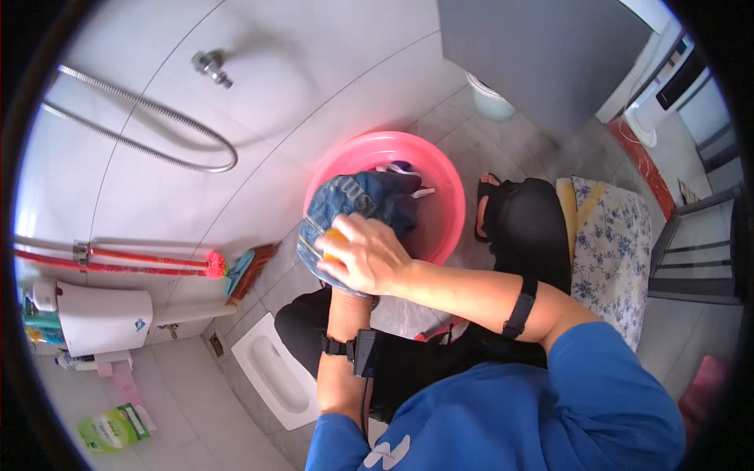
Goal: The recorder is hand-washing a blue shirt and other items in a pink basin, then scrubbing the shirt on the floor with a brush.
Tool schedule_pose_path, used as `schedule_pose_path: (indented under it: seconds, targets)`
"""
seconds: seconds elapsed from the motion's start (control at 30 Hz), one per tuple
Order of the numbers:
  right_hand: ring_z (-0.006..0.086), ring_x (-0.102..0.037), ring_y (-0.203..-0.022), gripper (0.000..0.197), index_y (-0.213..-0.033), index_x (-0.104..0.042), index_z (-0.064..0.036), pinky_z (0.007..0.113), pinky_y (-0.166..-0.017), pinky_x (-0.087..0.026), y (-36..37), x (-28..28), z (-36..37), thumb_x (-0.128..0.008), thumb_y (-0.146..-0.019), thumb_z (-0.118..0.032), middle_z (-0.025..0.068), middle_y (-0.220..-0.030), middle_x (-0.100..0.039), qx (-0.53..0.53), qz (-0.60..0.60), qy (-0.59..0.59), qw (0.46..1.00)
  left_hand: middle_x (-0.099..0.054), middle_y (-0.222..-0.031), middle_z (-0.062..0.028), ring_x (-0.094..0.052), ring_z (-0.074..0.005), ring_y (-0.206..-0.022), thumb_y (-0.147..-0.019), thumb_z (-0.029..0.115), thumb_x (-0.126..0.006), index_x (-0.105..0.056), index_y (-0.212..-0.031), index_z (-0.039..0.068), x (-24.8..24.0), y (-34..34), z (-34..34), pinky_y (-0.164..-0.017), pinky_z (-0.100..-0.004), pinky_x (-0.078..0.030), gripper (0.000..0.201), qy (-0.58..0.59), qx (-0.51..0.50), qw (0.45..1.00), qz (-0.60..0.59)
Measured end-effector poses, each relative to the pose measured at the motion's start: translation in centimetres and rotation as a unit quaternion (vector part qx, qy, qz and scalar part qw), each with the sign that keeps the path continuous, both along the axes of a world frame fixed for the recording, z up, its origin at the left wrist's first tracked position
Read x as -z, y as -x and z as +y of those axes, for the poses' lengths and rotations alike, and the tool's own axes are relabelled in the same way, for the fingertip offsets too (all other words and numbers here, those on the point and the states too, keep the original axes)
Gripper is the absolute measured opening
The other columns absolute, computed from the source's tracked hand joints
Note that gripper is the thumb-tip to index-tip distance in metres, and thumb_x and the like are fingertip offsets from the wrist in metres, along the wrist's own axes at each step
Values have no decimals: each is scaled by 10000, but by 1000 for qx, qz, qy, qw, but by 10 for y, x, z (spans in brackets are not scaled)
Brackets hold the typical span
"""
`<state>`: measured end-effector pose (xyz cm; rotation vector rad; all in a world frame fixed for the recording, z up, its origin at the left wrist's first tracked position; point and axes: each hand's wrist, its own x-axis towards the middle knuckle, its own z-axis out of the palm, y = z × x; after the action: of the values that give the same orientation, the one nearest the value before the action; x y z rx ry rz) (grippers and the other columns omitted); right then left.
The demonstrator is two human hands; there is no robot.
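Note:
Blue denim cloth [322,212] with pale lettering drapes over the left rim of a pink basin [449,188]. My right hand [367,255] lies over the denim, fingers curled round a small orange-yellow block [334,242] pressed to the cloth; its kind is mostly hidden. My left forearm [349,314] reaches up to the denim's near edge. Cloth and my right hand cover my left hand, so its fingers do not show. More dark cloth [402,169] with white strips lies inside the basin.
A squat toilet [250,353] is set in the floor at lower left. Red-handled brushes [216,267] hang along the left wall, below a metal hose [188,165]. Flowered cloth [609,251] lies to my right. A pale bucket [493,104] stands behind the basin.

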<state>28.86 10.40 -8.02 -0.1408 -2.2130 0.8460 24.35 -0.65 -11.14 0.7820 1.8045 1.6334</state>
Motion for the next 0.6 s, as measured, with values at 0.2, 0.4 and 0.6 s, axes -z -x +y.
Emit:
schedule_pose_path:
  seconds: [0.2, 0.4, 0.6]
  targets:
    - [355, -598, -958, 277, -922, -633, -92, 487, -847, -468, 65, -25, 20, -620, -867, -363, 148, -940, -624, 11, -163, -44, 986, -672, -1065, -179, -646, -341, -936, -865, 122, -556, -632, -1128, 38, 5, 29, 6, -823, -439, -502, 286, -72, -38, 996, -34]
    - [391, -602, -1056, 297, -1028, -627, -95, 528, -901, -465, 53, -2, 38, -612, -894, -359, 130, -1092, -634, -71, -162, -69, 982, -671, -1065, -181, -646, -343, -935, -862, 130, -560, -631, -1131, 41, 8, 35, 23, -823, -439, -503, 292, -96, -32, 994, -47]
    - [390, -631, -1000, 305, -989, -612, -90, 498, -819, -516, 36, -2, -17, -572, -917, -383, 199, -1036, -642, 40, 8, -91, 995, -670, -1065, -182, -646, -346, -934, -859, 137, -565, -629, -1135, 43, 4, 45, 5, -823, -439, -503, 298, -91, -58, 993, -43]
